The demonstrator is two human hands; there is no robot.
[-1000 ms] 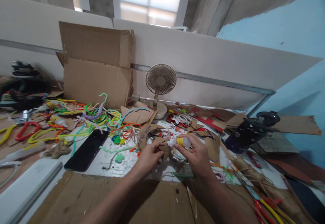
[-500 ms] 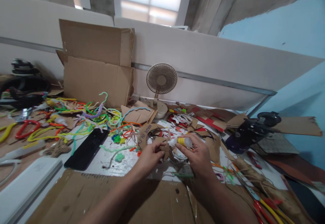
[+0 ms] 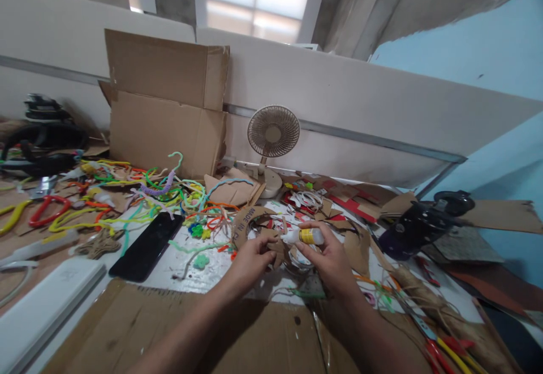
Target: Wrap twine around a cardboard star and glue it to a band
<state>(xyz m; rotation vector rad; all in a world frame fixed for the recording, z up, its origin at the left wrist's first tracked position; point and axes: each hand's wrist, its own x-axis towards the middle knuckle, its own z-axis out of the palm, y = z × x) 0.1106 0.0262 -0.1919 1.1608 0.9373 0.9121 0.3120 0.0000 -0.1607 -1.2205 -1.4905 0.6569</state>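
My right hand (image 3: 328, 255) is closed round a small white glue bottle (image 3: 311, 236) with a yellow label. The bottle lies almost level, its nozzle pointing left. Between the fingers and thumb of my left hand (image 3: 255, 261) is a small brown cardboard piece (image 3: 278, 251), and the nozzle is right at it; I cannot tell whether they touch. Behind my left hand lies a curved cardboard strip (image 3: 242, 227) with printed letters. A coil of white cord (image 3: 307, 200) sits farther back.
A phone (image 3: 147, 246) and a white power bank (image 3: 55, 312) lie to the left, near tangled coloured pipe cleaners (image 3: 169, 184). A small fan (image 3: 274, 132) stands behind. To the right are a dark bottle (image 3: 409, 230), twine (image 3: 428, 292) and scissors (image 3: 436, 343). A cardboard sheet (image 3: 263, 340) lies in front.
The glue bottle has tipped a little closer to level in my right hand. My left hand keeps its hold on the cardboard piece. The whole view has shifted slightly.
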